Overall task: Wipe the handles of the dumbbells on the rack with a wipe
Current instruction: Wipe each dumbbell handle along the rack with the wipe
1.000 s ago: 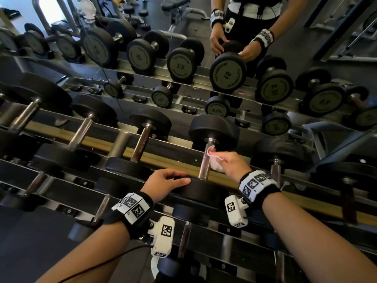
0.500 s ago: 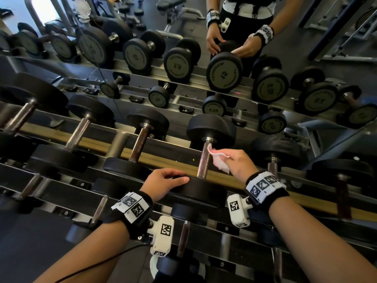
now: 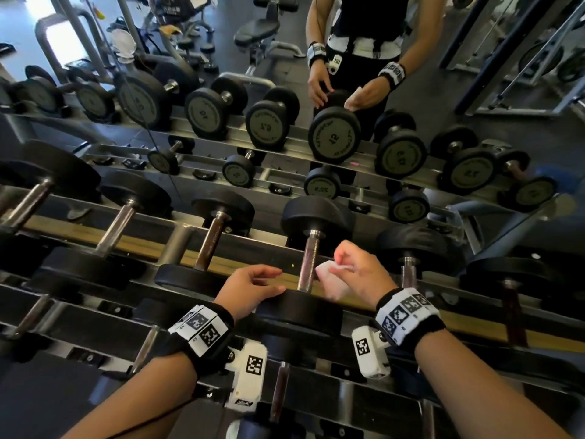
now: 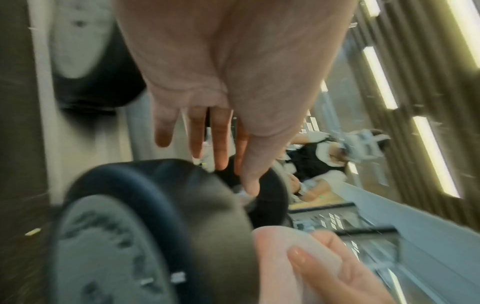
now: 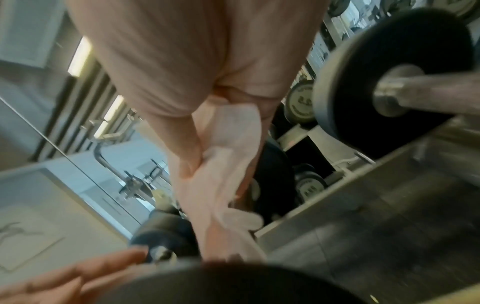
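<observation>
The right hand (image 3: 359,272) pinches a crumpled white wipe (image 3: 330,280) just to the right of the worn steel handle (image 3: 308,264) of a black round-headed dumbbell (image 3: 311,223) on the grey metal rack (image 3: 95,318) — whether wipe and handle touch is hard to tell. The left hand (image 3: 250,288) rests with relaxed fingers on that dumbbell's near head (image 3: 304,310) — holding nothing.

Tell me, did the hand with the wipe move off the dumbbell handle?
Yes. The right hand with the wipe pulled away to the right of the handle; earlier it wrapped it.
</observation>
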Demonstrator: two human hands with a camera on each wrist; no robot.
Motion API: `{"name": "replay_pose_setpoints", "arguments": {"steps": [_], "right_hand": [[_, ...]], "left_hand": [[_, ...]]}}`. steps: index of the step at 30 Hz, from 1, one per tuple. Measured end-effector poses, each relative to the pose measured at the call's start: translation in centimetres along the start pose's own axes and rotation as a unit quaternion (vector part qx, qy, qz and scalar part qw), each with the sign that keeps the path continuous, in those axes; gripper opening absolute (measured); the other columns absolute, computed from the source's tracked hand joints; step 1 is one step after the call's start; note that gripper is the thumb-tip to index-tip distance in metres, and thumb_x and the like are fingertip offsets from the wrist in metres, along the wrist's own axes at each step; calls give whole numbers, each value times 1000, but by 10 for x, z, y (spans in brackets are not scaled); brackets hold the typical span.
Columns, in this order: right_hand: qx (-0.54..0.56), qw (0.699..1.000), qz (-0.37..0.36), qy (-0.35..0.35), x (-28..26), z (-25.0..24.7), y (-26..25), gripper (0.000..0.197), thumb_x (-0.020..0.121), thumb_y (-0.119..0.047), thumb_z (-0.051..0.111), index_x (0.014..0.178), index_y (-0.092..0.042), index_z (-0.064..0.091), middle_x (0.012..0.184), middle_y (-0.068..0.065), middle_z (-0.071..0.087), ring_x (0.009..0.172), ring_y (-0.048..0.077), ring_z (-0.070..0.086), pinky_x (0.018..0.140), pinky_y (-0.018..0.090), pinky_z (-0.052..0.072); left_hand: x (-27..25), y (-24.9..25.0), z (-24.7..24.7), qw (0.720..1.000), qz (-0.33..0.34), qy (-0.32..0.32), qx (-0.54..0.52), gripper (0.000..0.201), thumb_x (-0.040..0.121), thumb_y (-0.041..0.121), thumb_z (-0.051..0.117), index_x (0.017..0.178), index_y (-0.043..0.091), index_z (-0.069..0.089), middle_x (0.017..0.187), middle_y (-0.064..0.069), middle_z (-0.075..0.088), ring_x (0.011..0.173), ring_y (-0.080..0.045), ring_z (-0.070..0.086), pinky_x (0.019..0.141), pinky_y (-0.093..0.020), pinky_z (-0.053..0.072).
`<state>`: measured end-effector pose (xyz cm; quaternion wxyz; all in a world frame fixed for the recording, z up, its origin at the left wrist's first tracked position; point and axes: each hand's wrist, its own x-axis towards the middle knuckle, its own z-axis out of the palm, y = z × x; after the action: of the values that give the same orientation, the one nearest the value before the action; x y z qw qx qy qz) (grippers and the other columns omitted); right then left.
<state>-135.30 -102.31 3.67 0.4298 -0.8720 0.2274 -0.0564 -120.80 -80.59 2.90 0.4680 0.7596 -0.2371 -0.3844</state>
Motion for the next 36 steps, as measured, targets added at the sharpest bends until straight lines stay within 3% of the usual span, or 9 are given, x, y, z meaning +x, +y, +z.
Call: {"name": "replay_pose_setpoints", "arguments": {"steps": [4,9,13,16,20,24,29,32,36], "right_hand": [[50,997,-42,39,-3,-16,-29,21,76,-19,76,81,-25,57,80,-7,60,74,3,55,70,26,45],[62,993,-60,75,-8,-27,-48,48,74,-32,83,92,-26,39,82,1,57,62,2,49,55,20,41],[66,994,-53,74,-12,-32,-43,47,75,-25,81,98,-29,40,94,-4,59,79,1,57,67,13,44],[171,982,-11,80,-16,-25,-33,58,74,-24,85,114,-31,44,109,-4,62,94,3,64,77,19,51],[296,952,58,58,-19,-5,-19,73,55,-28,93,116,-20,54,103,2,73,94,12,71,74,24,55],[333,937,78,69,-14,12,-11,48,59,-20,93,102,-14,71,96,0,76,91,14,69,76,23,53],[512,844,111,110,-13,23,-17,34,77,-4,71,111,-4,66,106,11,74,102,25,70,78,31,58],[478,866,116,95,-13,25,-25,26,87,5,63,113,-2,62,108,13,72,103,26,69,80,35,59],[397,906,125,81,-7,25,-24,21,89,-3,65,109,0,59,109,20,70,101,31,69,91,54,53]], "left_hand": [[7,50,13,993,118,17,25,39,82,18,80,116,32,67,117,11,69,113,-5,62,102,-28,48],[15,89,31,985,169,-20,12,20,80,16,81,92,29,72,92,5,76,92,-12,71,87,-31,56],[19,91,37,984,176,2,17,14,84,18,77,78,30,73,79,2,74,81,-19,71,84,-40,58],[19,90,40,987,156,3,-41,27,87,11,73,70,32,72,67,7,67,71,-18,67,78,-48,60],[22,84,35,984,116,22,-131,13,91,6,68,80,14,67,69,-2,63,69,-26,67,68,-44,63],[27,73,24,977,68,32,-200,8,94,2,62,88,6,59,70,-5,63,63,-25,71,56,-32,61],[32,50,17,978,39,17,-204,18,91,-4,64,100,11,58,69,-5,68,67,-26,74,64,-38,62],[32,39,17,984,36,18,-176,26,88,-3,68,107,15,61,74,-5,72,70,-25,74,63,-33,61],[33,32,19,990,50,44,-128,34,84,-2,72,109,18,61,73,-2,67,67,-16,70,65,-26,57]]}}
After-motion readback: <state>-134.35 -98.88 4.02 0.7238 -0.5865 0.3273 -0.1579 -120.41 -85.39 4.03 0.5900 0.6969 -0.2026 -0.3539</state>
